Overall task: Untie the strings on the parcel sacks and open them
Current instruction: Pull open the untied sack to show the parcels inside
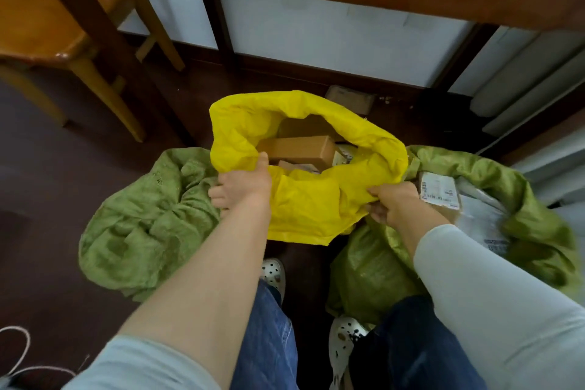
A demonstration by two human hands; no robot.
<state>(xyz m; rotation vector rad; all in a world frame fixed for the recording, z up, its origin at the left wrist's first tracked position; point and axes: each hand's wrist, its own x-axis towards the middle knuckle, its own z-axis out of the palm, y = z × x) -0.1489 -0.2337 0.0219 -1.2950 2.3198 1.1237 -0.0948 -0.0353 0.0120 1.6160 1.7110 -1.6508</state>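
Floor: dark wood floor (pixel 47 168); we stand over three sacks.
Yellow sack (pixel 304 199): centre frame, untied, mouth spread, boxes (pixel 300 149) showing.
Left hand (pixel 245 185): fingers clenched on near-left rim.
Right hand (pixel 397 203): fingers grasping near-right rim.
Right green sack (pixel 538 215): open.
Left green sack (pixel 142 222): bunched; we judge it still to do.

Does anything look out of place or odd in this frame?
A small parcel lies on the floor behind the yellow sack, outside every sack. A loose white string lies on the floor at lower left. Nothing looks torn.
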